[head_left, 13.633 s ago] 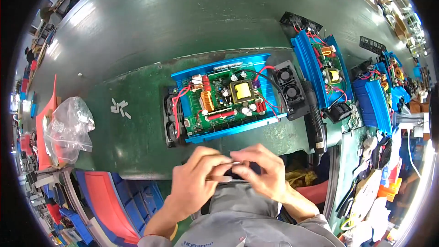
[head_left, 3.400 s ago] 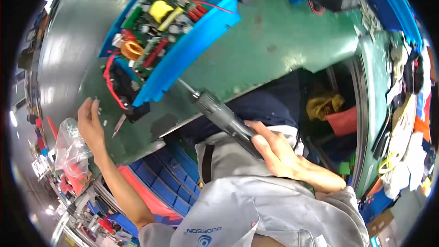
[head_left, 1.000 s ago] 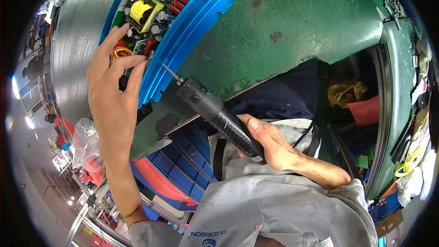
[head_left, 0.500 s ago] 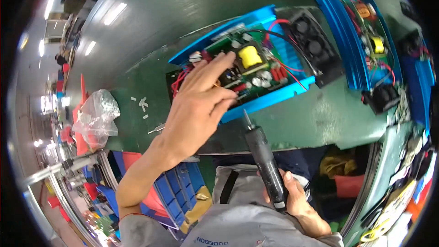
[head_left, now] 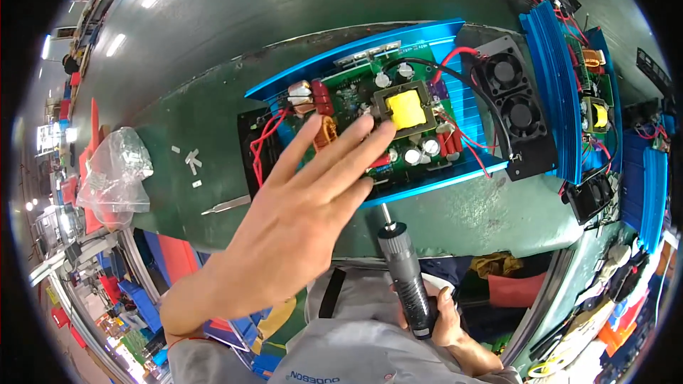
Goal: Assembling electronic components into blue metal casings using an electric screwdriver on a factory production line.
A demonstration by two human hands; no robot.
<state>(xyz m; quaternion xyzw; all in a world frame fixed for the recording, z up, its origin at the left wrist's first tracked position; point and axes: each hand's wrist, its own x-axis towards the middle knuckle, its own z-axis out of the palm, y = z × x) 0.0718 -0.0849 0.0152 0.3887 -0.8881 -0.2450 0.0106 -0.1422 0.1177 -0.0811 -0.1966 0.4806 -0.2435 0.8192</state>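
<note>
The left hand [head_left: 299, 227] was spread flat, fingers apart, gripping nothing, its fingertips [head_left: 366, 128] over the green circuit board [head_left: 384, 121] inside the blue case [head_left: 427, 99]. Just past those fingertips sat the yellow transformer [head_left: 407, 109]. To that hand's right and lower, the right hand [head_left: 445, 313] was clamped around the black electric screwdriver [head_left: 409, 284], bit pointing up at the case's near edge. Beyond the case's right end lay the twin-fan panel [head_left: 514, 107]. Left of the left hand sat tweezers [head_left: 224, 205], loose screws [head_left: 191, 163] and a plastic bag [head_left: 114, 178].
</note>
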